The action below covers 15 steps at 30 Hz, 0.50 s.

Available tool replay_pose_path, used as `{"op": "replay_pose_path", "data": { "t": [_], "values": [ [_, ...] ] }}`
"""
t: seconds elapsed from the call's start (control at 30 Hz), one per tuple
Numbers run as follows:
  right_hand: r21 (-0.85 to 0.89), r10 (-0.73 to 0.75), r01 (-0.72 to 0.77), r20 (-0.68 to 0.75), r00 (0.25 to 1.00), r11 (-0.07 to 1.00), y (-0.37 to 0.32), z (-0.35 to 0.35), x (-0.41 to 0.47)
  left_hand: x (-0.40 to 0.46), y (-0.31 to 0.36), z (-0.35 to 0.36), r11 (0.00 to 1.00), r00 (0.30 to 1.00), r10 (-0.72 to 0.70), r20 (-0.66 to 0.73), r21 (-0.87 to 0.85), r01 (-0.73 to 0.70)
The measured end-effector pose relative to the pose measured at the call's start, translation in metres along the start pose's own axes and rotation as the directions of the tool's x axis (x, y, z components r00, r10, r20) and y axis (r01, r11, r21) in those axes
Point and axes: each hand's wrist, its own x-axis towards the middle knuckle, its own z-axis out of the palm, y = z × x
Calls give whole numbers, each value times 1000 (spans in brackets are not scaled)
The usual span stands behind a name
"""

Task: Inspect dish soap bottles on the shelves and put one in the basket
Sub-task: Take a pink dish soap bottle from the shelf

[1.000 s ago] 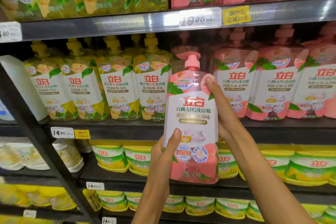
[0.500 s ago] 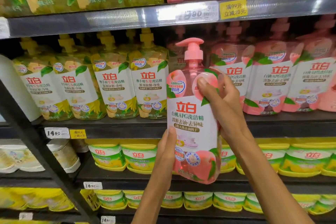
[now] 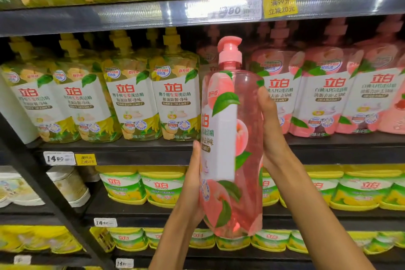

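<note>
I hold a pink peach dish soap bottle [image 3: 232, 138] with a pump top upright in front of the shelves. It is turned so its narrow side and the label's edge face me. My left hand [image 3: 192, 182] grips its lower left side. My right hand [image 3: 270, 129] grips the right side higher up, fingers wrapped behind it. No basket is in view.
Yellow dish soap bottles [image 3: 129, 103] fill the middle shelf [image 3: 131, 151] on the left, pink ones [image 3: 324, 98] on the right. Yellow-green tubs [image 3: 162, 186] sit on the lower shelves. A dark diagonal post [image 3: 32, 171] crosses the left side.
The bottle has rotated about its upright axis, from label facing me to side facing me, and risen slightly. My right hand slid from the front to the right side.
</note>
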Motion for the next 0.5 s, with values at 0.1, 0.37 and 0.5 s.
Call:
{"op": "replay_pose_path", "data": {
  "t": [0.1, 0.37, 0.5],
  "values": [
    [41, -55, 60, -102, 993, 997, 9, -5, 0, 1, 0, 1, 991, 997, -2, -73, 136, 12],
    [-204, -140, 76, -323, 936, 976, 3, 3, -1, -20, 5, 4, 898, 1000, 23, 8, 439, -24],
    [-263, -114, 24, -333, 936, 964, -8, -4, 1, -15, 6, 11, 958, 998, 3, -58, 286, 13]
  ]
}}
